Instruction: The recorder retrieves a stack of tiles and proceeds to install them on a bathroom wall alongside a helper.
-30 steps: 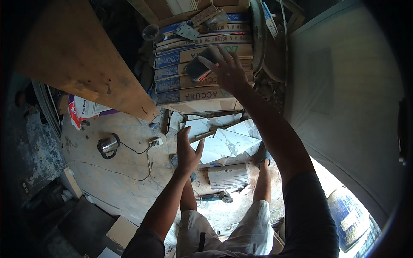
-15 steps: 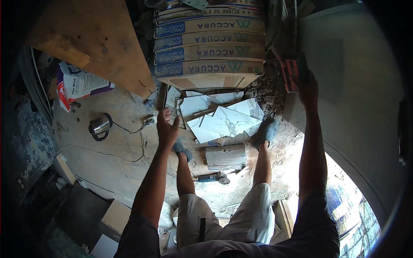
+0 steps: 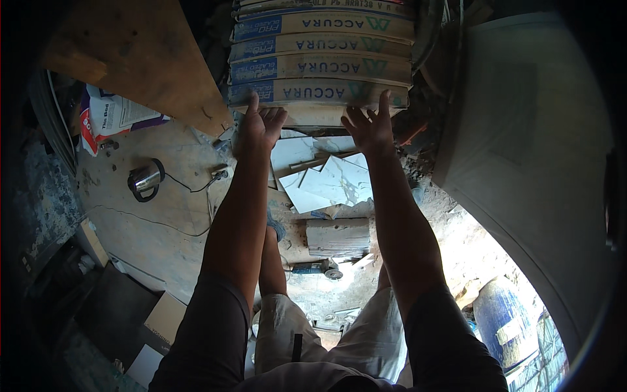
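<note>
A stack of cardboard tile cartons point(image 3: 320, 65) stands in front of me, blue print on their sides. At the lowest carton's left end, my left hand point(image 3: 264, 125) is palm up with fingers apart, its thumb overlapping the carton's face. Near the right end, my right hand point(image 3: 371, 130) is held the same way, fingers spread. Both hands look empty; whether they touch the carton I cannot tell. Below them on the floor lie broken white marble-patterned tiles point(image 3: 326, 183), partly hidden by my right forearm.
A grey block point(image 3: 338, 237) and an angle grinder point(image 3: 320, 268) lie between my legs. Left are a metal kettle point(image 3: 146, 179) with a cord, a bag point(image 3: 117, 117) and a leaning wooden board point(image 3: 137, 59). A large pale panel point(image 3: 522, 130) stands right; a blue barrel point(image 3: 503, 320) is lower right.
My right hand has moved left to the cartons and no longer holds the red-and-black object. My left hand has risen from beside the tiles to the lowest carton. The view has shifted slightly.
</note>
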Demonstrator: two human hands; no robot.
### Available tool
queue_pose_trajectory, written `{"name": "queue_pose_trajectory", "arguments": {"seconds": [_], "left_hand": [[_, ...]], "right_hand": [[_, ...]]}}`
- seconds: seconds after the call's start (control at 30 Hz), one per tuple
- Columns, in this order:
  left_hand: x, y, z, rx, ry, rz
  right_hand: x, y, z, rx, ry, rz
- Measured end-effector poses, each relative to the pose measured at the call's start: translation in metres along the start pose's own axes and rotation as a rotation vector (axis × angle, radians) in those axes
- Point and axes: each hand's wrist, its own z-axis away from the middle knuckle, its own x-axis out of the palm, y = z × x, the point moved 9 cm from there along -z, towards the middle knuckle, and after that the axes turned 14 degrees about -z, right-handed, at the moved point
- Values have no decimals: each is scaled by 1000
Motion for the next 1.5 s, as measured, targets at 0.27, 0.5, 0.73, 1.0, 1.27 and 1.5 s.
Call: {"name": "queue_pose_trajectory", "arguments": {"seconds": [0.27,0.5,0.73,1.0,1.27,1.5], "left_hand": [[-5,-4,4,-22,96,76],[33,9,8,201,-129,87],[13,10,-3,85,208,74],[10,14,-2,-59,351,110],[-7,50,-15,-62,376,123],[49,43,40,100,-116,363]], "right_hand": [[15,-1,-4,-89,73,-108],[43,-1,-1,-209,-105,-160],[63,-19,18,-542,251,428],[134,-24,26,-270,177,2560],[308,-22,28,-704,-648,1172],[142,-28,94,-1170,-421,1946]]}}
